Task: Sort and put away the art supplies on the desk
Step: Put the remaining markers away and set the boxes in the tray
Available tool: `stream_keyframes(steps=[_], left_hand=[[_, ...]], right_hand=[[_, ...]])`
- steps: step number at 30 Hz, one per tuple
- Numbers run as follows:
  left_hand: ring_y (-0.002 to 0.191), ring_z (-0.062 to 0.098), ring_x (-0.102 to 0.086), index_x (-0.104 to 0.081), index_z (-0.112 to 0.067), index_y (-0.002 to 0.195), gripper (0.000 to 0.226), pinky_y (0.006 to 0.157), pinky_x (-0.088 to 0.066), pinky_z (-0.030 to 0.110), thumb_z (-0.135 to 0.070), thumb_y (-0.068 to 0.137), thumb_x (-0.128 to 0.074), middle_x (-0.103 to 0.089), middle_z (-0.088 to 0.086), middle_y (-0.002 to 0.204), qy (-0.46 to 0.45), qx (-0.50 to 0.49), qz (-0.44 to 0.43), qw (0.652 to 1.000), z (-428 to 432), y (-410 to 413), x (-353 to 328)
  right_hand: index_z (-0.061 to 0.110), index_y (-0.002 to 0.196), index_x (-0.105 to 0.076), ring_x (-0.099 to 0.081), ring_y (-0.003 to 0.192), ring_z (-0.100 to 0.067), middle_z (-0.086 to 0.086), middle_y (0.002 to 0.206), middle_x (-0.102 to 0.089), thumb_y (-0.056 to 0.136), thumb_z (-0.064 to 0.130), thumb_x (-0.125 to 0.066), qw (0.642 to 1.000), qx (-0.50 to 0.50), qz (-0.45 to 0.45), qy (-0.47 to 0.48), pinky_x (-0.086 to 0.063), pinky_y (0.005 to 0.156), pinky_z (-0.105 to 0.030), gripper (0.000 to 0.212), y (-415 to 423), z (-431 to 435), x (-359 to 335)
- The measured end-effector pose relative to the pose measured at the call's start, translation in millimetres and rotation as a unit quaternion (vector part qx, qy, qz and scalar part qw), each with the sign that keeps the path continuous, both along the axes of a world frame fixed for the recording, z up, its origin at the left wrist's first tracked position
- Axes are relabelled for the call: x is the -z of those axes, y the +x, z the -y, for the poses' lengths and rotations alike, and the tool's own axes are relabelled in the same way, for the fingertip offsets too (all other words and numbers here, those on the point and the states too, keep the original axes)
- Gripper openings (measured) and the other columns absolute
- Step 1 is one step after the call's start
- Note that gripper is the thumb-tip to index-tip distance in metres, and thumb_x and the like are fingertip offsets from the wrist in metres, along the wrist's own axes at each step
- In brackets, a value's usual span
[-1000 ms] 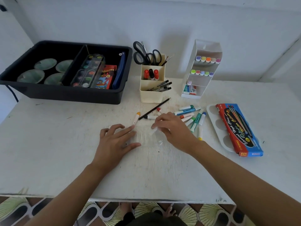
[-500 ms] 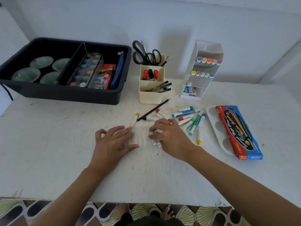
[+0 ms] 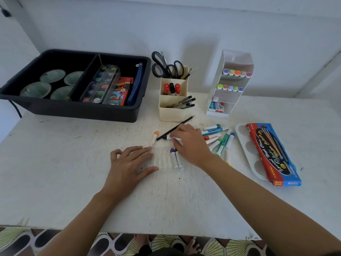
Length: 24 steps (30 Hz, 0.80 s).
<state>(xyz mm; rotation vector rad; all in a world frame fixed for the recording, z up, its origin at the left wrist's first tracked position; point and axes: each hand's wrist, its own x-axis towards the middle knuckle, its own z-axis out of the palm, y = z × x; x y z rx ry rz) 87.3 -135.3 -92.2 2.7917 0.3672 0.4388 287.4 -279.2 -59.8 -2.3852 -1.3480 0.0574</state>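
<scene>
Desk (image 3: 73, 178): 2 markers (image 3: 175, 159) betw. left hand (image 3: 129, 168) & right hand (image 3: 191, 145) w/ 3rd marker (image 3: 174, 138)

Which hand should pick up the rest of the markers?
Right. The right hand is at the pile of markers, fingers round one marker. The left hand rests flat on the desk, on the other side, away from the pile.

White desk (image 3: 55, 172), surface scuffed and scratched, carries along its back a black bin (image 3: 77, 111), a cream pen holder (image 3: 172, 113) and a white tiered rack (image 3: 226, 97) — each standing apart. Mid-surface lie a black pencil (image 3: 171, 130), an orange-capped marker (image 3: 154, 138), a dark-capped marker (image 3: 167, 138), two purple-capped markers (image 3: 175, 157) side by side and a loose heap of markers (image 3: 224, 141). To the right lies a white palette (image 3: 241, 133) — partly overlaid by a red-and-blue paint box (image 3: 273, 154).
</scene>
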Motion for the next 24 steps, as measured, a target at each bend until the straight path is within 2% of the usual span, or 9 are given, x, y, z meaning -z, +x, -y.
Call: stream_keyframes(steps=[6,8,10,12,13,15,19,24], left_hand=[[0.133,0.012,-0.053,-0.072,-0.031,0.12,0.054,0.102,-0.027,0.044,-0.067,0.094,-0.042,-0.062,-0.015,0.139,-0.024,-0.005,0.004,1.0,1,0,-2],[0.134,0.012,-0.051,-0.072,-0.03,0.122,0.058,0.105,-0.025,0.043,-0.07,0.091,-0.043,-0.061,-0.014,0.14,-0.048,-0.007,-0.002,0.999,-1,1,-4],[0.135,0.012,-0.05,-0.071,-0.028,0.125,0.067,0.108,-0.023,0.041,-0.075,0.087,-0.043,-0.061,-0.012,0.141,-0.07,-0.01,-0.01,0.997,-4,4,-8],[0.136,0.012,-0.049,-0.07,-0.028,0.127,0.071,0.108,-0.022,0.038,-0.079,0.085,-0.044,-0.061,-0.012,0.142,-0.081,-0.015,-0.024,0.996,-6,8,-13],[0.135,0.011,-0.048,-0.071,-0.029,0.126,0.071,0.107,-0.022,0.036,-0.08,0.085,-0.045,-0.061,-0.012,0.141,-0.086,-0.018,-0.03,0.996,-7,11,-15],[0.13,0.01,-0.051,-0.071,-0.031,0.125,0.065,0.104,-0.022,0.034,-0.074,0.085,-0.043,-0.063,-0.013,0.136,-0.098,-0.032,-0.029,0.994,-10,17,-18],[0.124,0.012,-0.054,-0.067,-0.033,0.127,0.038,0.099,-0.024,0.033,-0.053,0.099,-0.052,-0.064,-0.011,0.131,-0.094,-0.088,-0.021,0.991,-16,42,-21],[0.112,0.018,-0.059,-0.064,-0.035,0.128,0.033,0.101,-0.036,0.044,-0.051,0.102,-0.051,-0.066,-0.004,0.121,-0.059,-0.15,-0.08,0.984,-22,80,-22]], right_hand=[[0.021,0.113,-0.067,-0.05,0.112,-0.017,0.003,0.116,-0.061,0.1,0.028,-0.054,0.998,0.011,0.029,-0.047,-0.039,0.094,-0.039,0.02,7,-13,-2],[0.019,0.111,-0.066,-0.052,0.107,-0.017,0.003,0.111,-0.064,0.101,0.025,-0.053,1.0,0.007,0.016,-0.019,-0.041,0.093,-0.038,0.017,7,-12,-4],[0.017,0.107,-0.064,-0.054,0.093,-0.012,0.004,0.1,-0.064,0.1,0.024,-0.057,0.997,0.019,-0.049,0.057,-0.046,0.085,-0.031,0.012,3,-6,-8],[0.024,0.107,-0.06,-0.054,0.078,-0.006,0.009,0.087,-0.061,0.097,0.023,-0.063,0.984,0.023,-0.135,0.112,-0.047,0.071,-0.018,0.011,-3,4,-12],[0.03,0.107,-0.058,-0.055,0.074,-0.006,0.011,0.083,-0.059,0.095,0.023,-0.066,0.979,0.016,-0.165,0.116,-0.047,0.067,-0.016,0.016,-7,10,-13],[0.034,0.11,-0.061,-0.057,0.072,-0.005,0.012,0.082,-0.06,0.091,0.023,-0.069,0.98,0.002,-0.172,0.102,-0.049,0.066,-0.015,0.023,-16,19,-10],[0.025,0.111,-0.069,-0.055,0.071,-0.003,0.01,0.083,-0.063,0.089,0.023,-0.071,0.983,0.001,-0.148,0.105,-0.046,0.066,-0.012,0.022,-28,19,-4],[0.021,0.105,-0.073,-0.055,0.071,-0.007,0.005,0.084,-0.064,0.087,0.026,-0.072,0.987,-0.003,-0.125,0.1,-0.048,0.067,-0.021,0.018,-34,6,-4]])
